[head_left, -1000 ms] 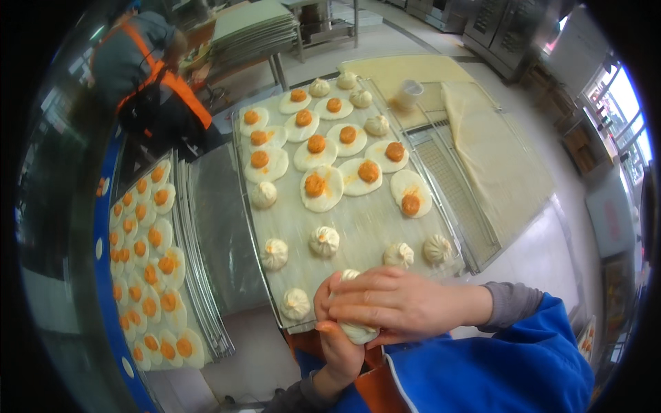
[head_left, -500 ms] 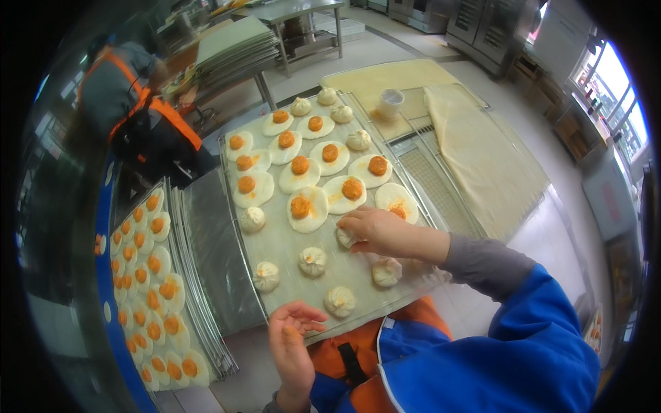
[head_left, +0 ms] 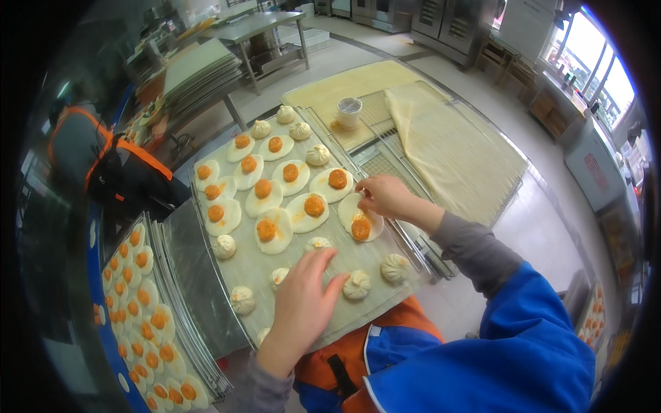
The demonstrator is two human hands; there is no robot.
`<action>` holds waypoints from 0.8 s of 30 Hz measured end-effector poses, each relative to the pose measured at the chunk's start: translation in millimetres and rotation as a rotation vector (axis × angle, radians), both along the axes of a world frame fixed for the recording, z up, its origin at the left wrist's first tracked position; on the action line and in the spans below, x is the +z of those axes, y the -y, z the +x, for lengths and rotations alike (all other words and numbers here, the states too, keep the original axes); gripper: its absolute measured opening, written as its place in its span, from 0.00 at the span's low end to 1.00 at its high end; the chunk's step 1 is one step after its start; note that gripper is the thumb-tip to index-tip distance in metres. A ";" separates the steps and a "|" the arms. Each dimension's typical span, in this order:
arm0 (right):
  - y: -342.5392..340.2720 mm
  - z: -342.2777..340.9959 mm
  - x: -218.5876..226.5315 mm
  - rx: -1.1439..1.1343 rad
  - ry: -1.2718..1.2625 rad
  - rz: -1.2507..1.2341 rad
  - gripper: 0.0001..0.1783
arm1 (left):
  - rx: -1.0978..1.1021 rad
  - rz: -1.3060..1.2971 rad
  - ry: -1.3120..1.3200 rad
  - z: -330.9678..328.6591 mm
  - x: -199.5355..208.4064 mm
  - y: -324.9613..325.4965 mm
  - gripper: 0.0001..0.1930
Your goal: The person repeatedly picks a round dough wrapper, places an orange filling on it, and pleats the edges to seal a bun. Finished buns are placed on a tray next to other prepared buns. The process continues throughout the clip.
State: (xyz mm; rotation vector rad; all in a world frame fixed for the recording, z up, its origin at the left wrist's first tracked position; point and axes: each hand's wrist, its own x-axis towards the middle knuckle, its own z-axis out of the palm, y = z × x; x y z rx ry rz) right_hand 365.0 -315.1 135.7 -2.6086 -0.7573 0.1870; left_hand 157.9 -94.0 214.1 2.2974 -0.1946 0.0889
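A tray (head_left: 249, 268) holds dough rounds (head_left: 279, 241) with orange filling (head_left: 266, 230) and pleated buns (head_left: 395, 269). The right hand (head_left: 387, 198) bends its fingers at the rim of the rightmost round (head_left: 350, 209); whether its grip is closed cannot be told. The left hand (head_left: 306, 292), grip released, arches over buns.

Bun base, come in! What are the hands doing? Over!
Right hand at edge of filled dough round. Left hand open over tray. Pleated bun partly hidden behind left hand.
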 end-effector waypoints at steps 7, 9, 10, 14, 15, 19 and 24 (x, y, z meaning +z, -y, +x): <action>13.2 -14.1 2.4 0.103 0.001 0.257 0.11 | -0.131 0.507 -0.009 88.5 -34.0 51.6 0.21; 19.7 -23.8 0.2 0.043 -0.068 0.308 0.11 | -0.141 0.528 0.022 93.2 -46.7 61.7 0.22; 22.5 -27.7 -1.3 0.019 -0.094 0.358 0.11 | -0.155 0.537 0.013 94.1 -52.6 64.6 0.22; 29.2 -36.9 -7.5 -0.094 -0.178 0.579 0.17 | -0.185 0.414 0.088 96.9 -69.5 63.5 0.22; 30.3 -37.0 -8.0 -0.151 -0.301 0.653 0.18 | -0.181 0.342 0.109 97.2 -71.3 62.9 0.20; 34.3 -44.4 -7.3 -0.271 -0.797 1.054 0.21 | -0.100 -0.042 -0.034 98.0 -67.2 60.4 0.15; 38.4 -64.9 -8.2 -0.408 -1.098 1.332 0.19 | -0.056 -0.198 -0.053 92.0 -55.6 56.0 0.13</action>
